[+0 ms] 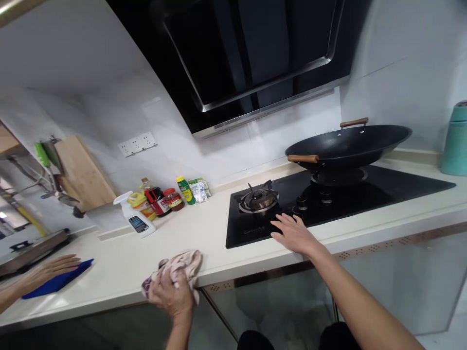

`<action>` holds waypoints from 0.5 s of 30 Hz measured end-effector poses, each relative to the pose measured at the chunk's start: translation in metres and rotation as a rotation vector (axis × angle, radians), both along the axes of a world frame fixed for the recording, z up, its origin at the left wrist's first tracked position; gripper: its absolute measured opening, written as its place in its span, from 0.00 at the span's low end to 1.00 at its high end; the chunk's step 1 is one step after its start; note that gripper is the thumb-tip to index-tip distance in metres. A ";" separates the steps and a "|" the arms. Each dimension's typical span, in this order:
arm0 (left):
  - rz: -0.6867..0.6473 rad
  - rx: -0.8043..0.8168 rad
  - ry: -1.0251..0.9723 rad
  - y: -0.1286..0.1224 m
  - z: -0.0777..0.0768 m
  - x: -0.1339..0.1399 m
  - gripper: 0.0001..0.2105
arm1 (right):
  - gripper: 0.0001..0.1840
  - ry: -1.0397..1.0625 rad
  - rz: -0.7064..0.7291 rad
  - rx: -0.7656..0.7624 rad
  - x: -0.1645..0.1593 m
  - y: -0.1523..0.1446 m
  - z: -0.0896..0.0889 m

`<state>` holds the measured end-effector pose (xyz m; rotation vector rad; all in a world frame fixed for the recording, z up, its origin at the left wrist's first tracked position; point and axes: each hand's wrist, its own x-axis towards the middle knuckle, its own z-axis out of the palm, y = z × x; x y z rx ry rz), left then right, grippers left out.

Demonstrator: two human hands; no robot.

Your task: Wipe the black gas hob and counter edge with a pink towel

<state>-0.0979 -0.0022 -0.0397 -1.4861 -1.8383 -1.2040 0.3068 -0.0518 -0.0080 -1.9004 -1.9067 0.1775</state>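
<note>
My left hand (pixel 170 293) grips a crumpled pinkish cloth (pixel 180 265) at the front edge of the white countertop (pixel 204 233). My right hand (pixel 294 233) lies flat, fingers spread, on the front of the black glass gas hob (pixel 383 192), just in front of its knobs (pixel 302 201). The left burner (pixel 260 199) is bare. A black wok (pixel 346 143) with wooden handles sits on the right burner.
Another person's hand (pixel 47 270) rests on a blue cloth (pixel 60 281) at far left. A white spray bottle (pixel 134 216), sauce bottles and jars (pixel 160 199) line the wall. A wooden cutting board (pixel 82 172), a range hood (pixel 251 53) and a teal container (pixel 456 141) are also present.
</note>
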 end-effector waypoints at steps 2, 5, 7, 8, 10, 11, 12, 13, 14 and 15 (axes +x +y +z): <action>-0.034 0.071 -0.089 -0.012 -0.015 0.037 0.20 | 0.33 -0.004 -0.001 -0.001 0.000 0.000 0.000; -0.211 0.056 -0.037 -0.036 -0.042 0.100 0.20 | 0.33 -0.017 -0.002 -0.002 0.000 0.000 -0.001; -0.372 0.016 0.064 -0.051 -0.057 0.138 0.21 | 0.33 -0.029 -0.004 -0.003 0.000 -0.001 0.000; -0.456 -0.017 0.127 -0.057 -0.063 0.154 0.22 | 0.33 -0.035 -0.004 -0.004 0.000 -0.001 0.000; -0.570 -0.035 0.216 -0.064 -0.069 0.178 0.22 | 0.33 -0.047 0.000 -0.005 0.001 -0.001 0.001; -0.596 -0.033 0.240 -0.066 -0.068 0.185 0.23 | 0.33 -0.052 0.003 -0.005 0.001 -0.001 0.001; -0.606 -0.025 0.253 -0.066 -0.066 0.188 0.23 | 0.33 -0.056 0.007 -0.005 0.002 -0.001 0.001; -0.611 -0.019 0.267 -0.065 -0.062 0.187 0.22 | 0.33 -0.059 0.010 -0.005 0.002 -0.001 0.001; -0.619 -0.019 0.289 -0.063 -0.057 0.184 0.23 | 0.33 -0.060 0.013 -0.005 0.002 -0.001 0.002; -0.633 -0.025 0.320 -0.062 -0.052 0.178 0.23 | 0.33 -0.060 0.013 -0.004 0.003 -0.001 0.002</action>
